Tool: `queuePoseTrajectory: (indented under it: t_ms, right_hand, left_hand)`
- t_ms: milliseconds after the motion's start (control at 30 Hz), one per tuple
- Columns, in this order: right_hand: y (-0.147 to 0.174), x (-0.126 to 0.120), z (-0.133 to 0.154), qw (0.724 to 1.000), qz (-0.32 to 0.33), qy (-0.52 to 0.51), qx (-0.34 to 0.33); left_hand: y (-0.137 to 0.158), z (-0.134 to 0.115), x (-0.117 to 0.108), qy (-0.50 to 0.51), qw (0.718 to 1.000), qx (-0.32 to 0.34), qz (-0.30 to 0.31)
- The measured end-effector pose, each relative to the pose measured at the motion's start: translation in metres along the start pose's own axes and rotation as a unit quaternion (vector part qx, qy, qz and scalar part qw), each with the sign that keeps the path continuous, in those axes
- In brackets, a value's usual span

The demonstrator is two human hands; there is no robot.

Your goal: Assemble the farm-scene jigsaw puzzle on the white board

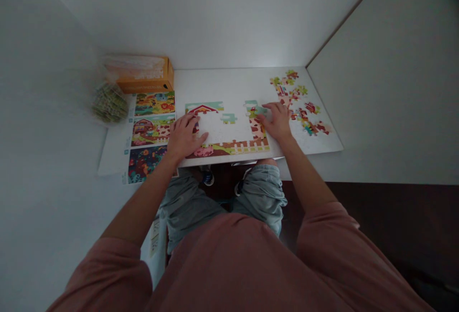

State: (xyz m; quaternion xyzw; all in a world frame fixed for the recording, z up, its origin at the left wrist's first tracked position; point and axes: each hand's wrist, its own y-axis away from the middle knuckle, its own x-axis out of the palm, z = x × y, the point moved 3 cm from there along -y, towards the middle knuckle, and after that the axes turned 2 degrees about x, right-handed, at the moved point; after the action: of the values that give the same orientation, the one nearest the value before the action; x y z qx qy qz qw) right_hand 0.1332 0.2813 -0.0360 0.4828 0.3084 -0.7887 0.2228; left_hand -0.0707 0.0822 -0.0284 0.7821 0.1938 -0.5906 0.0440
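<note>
A partly joined jigsaw puzzle (251, 147) of a farm scene lies on the white table, its pieces forming parts of a frame around a bare middle. My left hand (184, 139) rests flat on the puzzle's left side, fingers stretched and thumb apart, hiding some pieces. At the right side, my right hand (278, 123) has thumb and index finger about a pale green puzzle piece (262, 110), beside the joined pieces with a small tractor. One loose pale green piece (228, 118) lies inside the frame. A red barn roof (203, 109) shows at the upper left.
Several loose puzzle pieces (297, 94) are scattered over the table's right end. On the left lie picture sheets (154, 104), an orange box (143, 75) and a clear plastic bag (109, 101) with green contents. Walls stand behind and to the right of the table (218, 84).
</note>
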Motion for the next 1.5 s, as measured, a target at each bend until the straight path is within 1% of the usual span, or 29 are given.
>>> queuePoseTrajectory:
  t_ms: [100,200,300,433,567,767,1000,1167,1333,1500]
  right_hand:
    - [-0.002,0.003,0.013,0.999,0.035,-0.009,-0.039]
    - [-0.007,0.012,0.036,0.992,0.084,-0.015,-0.093]
    - [-0.016,0.022,0.055,0.986,0.107,-0.017,-0.129]
    - [-0.030,0.032,0.061,0.979,0.133,-0.019,-0.150]
    - [-0.040,0.039,0.057,0.975,0.153,-0.034,-0.156]
    - [-0.055,0.042,0.053,0.986,0.119,-0.014,-0.115]
    - [-0.067,0.046,0.057,0.986,0.101,0.003,-0.130]
    - [-0.055,0.039,0.067,0.987,0.093,0.012,-0.129]
    - [-0.036,0.033,0.082,0.979,0.134,0.009,-0.153]
    - [-0.032,0.030,0.088,0.976,0.151,0.013,-0.155]
  left_hand:
    - [0.000,0.001,0.000,-0.003,1.000,0.002,-0.006]
    - [0.001,0.002,0.000,-0.005,1.000,0.008,-0.017]
    - [0.001,0.001,0.000,-0.005,1.000,0.013,-0.020]
    - [0.000,0.001,-0.001,-0.007,1.000,0.007,-0.012]
    - [0.000,0.002,-0.002,-0.004,1.000,0.005,-0.014]
    - [0.000,0.006,0.000,-0.008,1.000,0.003,-0.019]
    - [-0.001,0.006,-0.001,0.007,1.000,0.002,-0.016]
    - [-0.001,0.005,-0.003,0.016,1.000,-0.010,-0.004]
    - [-0.001,0.003,-0.005,0.007,1.000,-0.004,-0.011]
    - [0.000,0.000,-0.007,-0.008,1.000,-0.016,0.004]
